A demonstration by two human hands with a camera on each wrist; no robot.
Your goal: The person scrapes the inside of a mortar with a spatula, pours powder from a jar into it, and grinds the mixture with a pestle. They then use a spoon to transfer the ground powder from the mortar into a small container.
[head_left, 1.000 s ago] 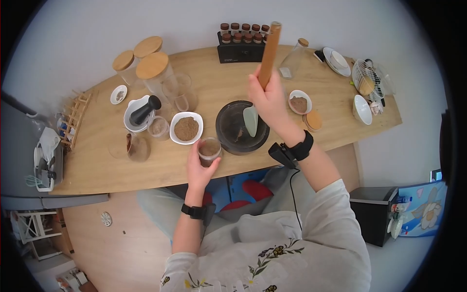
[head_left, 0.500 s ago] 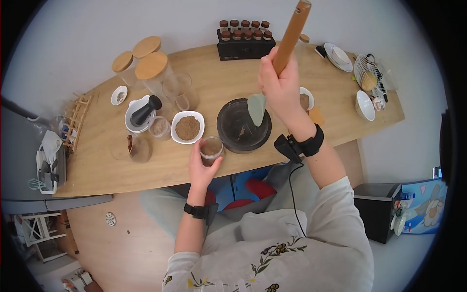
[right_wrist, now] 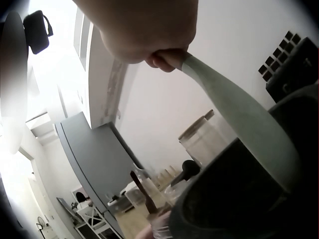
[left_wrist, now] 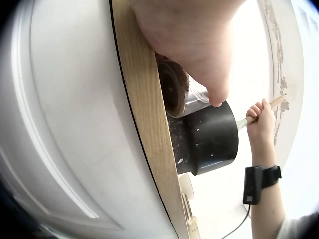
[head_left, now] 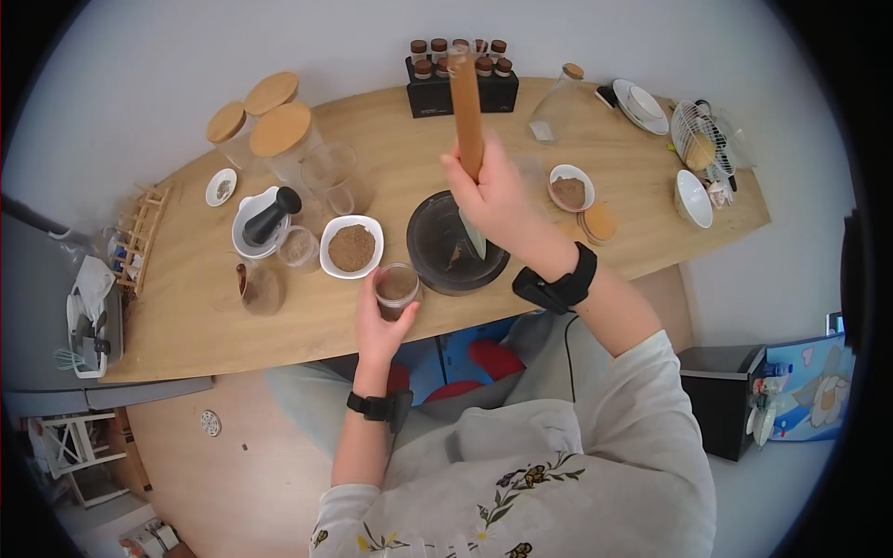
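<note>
My right hand (head_left: 502, 200) grips the wooden handle of a spatula (head_left: 467, 116) over the black bowl (head_left: 430, 228). In the right wrist view the spatula's pale green head (right_wrist: 234, 102) reaches down past the bowl's rim. A little brown residue shows on the bowl floor. My left hand (head_left: 377, 335) holds a small clear jar (head_left: 397, 284) of brown powder, thumb on one side and fingers on the other. That jar stands on the table right beside the bowl, near the front edge. Left of it is a white square bowl (head_left: 352, 247) filled with brown powder.
On the left are a white mortar with a dark pestle (head_left: 270, 219), open jars and wooden-lidded canisters (head_left: 282, 130). A spice rack (head_left: 462, 93) stands at the back. To the right lie a small bowl of powder (head_left: 569, 189), a wooden lid (head_left: 600, 223) and a wire basket (head_left: 699, 139).
The right hand first lifted the spatula up and rightward, then brought it back left and down, with its head lower in the black bowl. The left hand stays at the jar.
</note>
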